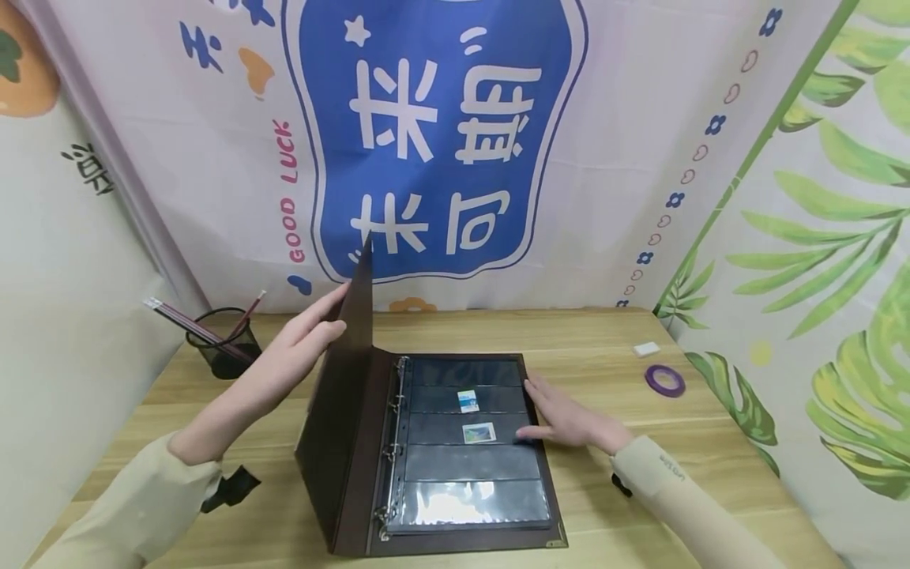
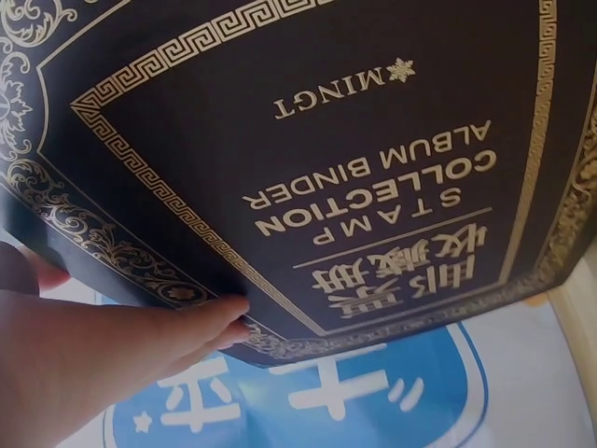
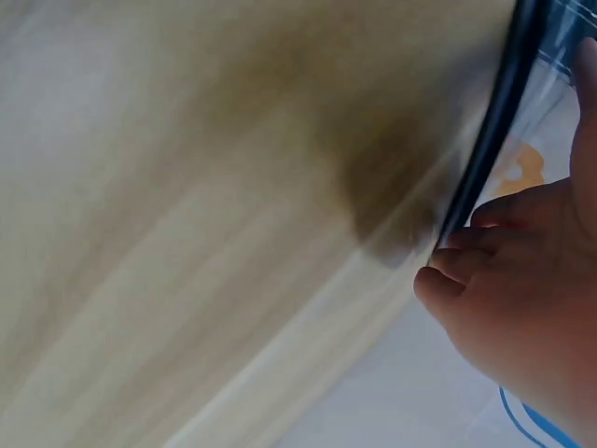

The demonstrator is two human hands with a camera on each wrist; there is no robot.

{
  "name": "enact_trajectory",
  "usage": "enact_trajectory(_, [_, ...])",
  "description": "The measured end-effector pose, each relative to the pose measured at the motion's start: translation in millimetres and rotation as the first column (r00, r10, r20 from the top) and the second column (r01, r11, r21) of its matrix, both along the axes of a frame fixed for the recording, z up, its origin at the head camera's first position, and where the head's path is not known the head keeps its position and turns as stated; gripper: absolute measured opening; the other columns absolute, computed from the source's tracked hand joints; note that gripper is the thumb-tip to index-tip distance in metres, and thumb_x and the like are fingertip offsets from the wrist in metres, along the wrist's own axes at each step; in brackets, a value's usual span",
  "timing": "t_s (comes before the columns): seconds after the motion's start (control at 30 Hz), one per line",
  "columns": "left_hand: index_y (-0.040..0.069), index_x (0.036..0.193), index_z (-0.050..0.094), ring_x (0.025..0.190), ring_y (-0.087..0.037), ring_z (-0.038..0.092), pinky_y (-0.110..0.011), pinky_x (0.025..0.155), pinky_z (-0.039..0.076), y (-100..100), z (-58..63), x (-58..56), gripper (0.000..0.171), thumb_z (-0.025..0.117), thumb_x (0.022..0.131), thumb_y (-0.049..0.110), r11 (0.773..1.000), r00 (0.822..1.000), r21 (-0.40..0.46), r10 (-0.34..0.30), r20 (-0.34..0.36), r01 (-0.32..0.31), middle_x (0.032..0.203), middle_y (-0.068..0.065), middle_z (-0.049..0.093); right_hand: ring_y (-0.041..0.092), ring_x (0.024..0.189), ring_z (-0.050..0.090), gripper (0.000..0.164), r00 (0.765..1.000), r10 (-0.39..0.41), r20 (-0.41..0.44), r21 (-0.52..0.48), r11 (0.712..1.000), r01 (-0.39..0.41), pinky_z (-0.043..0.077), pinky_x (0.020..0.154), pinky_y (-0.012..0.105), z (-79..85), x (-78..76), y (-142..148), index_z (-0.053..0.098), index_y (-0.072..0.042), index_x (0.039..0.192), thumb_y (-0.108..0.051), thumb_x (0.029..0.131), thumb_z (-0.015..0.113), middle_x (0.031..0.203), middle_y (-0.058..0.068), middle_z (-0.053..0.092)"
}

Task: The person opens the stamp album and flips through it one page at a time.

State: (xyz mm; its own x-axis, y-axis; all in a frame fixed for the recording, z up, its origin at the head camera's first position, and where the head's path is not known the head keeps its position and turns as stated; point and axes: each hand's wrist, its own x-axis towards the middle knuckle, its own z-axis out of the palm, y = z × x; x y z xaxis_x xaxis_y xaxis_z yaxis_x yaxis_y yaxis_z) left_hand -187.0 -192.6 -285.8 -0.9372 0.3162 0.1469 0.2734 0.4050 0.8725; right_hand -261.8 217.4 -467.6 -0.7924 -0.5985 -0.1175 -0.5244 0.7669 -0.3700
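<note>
Rests the left hand (image 1: pixel 302 341) against the outside of the near-upright cover (image 1: pixel 340 403) of a dark stamp album (image 1: pixel 462 465), with fingers fairly straight rather than wrapped round it. Lays the right hand (image 1: pixel 569 419) along the album's right edge, with thumb spread wide from loosely extended fingers, touching that edge with the fingertips and reaching over the pocket page (image 1: pixel 437 428) with the thumb. Has the album lying open on the table (image 1: pixel 611 521) between both hands, with two small stamps (image 1: pixel 479 433) in middle pockets.
</note>
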Motion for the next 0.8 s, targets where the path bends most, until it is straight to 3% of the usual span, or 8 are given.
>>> enact_trajectory(0.17, [0.017,0.161,0.012,0.155,-0.034,0.006,-0.068,0.118,0.015,-11.2,-1.5,2.3,0.059,0.033,0.107,0.027,1.000,1.000,0.029,0.010,0.021,-0.011,0.169,-0.009,0.007,0.050,0.148,0.022,0.102,0.997,0.036,-0.066,0.041,0.999,-0.033,0.025,0.120,0.058,-5.5,2.6,0.4,0.023,0.015,0.151,-0.057,0.090,0.063,0.158,0.037,0.018])
enact_trajectory(0.33, [0.016,0.161,0.012,0.156,-0.030,-0.001,-0.064,0.121,0.008,-15.9,-2.7,3.1,0.058,0.031,0.107,0.023,0.998,0.999,0.069,0.011,0.031,-0.013,0.169,-0.005,0.006,0.047,0.150,0.021,0.104,0.998,0.024,-0.062,0.067,0.998,-0.020,0.026,0.121,0.056,-5.7,4.6,-1.2,0.022,0.012,0.153,-0.059,0.089,0.063,0.161,0.033,0.016])
enact_trajectory(0.43, [0.017,0.161,0.013,0.155,-0.028,0.004,-0.033,0.124,0.023,-17.6,-3.9,3.3,0.058,0.031,0.106,0.021,0.995,0.999,0.102,-0.009,0.033,0.006,0.169,-0.003,0.008,0.046,0.151,0.021,0.104,0.998,0.021,-0.052,0.066,0.998,-0.018,0.026,0.121,0.055,-5.8,4.8,-1.5,0.022,0.011,0.153,-0.060,0.089,0.063,0.161,0.032,0.015])
enact_trajectory(0.57, [0.017,0.161,0.013,0.153,-0.028,0.012,-0.001,0.095,0.034,-19.8,-3.8,4.0,0.058,0.031,0.106,0.018,0.990,0.999,0.137,-0.026,0.036,0.020,0.169,-0.003,0.010,0.045,0.151,0.021,0.103,0.999,0.028,-0.042,0.072,0.997,-0.025,0.026,0.121,0.055,-5.6,3.4,-0.1,0.022,0.010,0.154,-0.060,0.089,0.062,0.162,0.030,0.015])
enact_trajectory(0.8, [0.015,0.161,0.014,0.150,-0.022,0.024,-0.004,0.094,0.038,-26.4,-4.8,4.9,0.058,0.029,0.105,0.016,0.985,0.999,0.173,0.003,0.039,-0.009,0.168,-0.007,0.013,0.045,0.151,0.022,0.101,0.998,0.049,-0.041,0.094,0.995,-0.045,0.026,0.121,0.056,-0.6,0.8,2.6,0.023,0.010,0.153,-0.058,0.090,0.063,0.163,0.029,0.015])
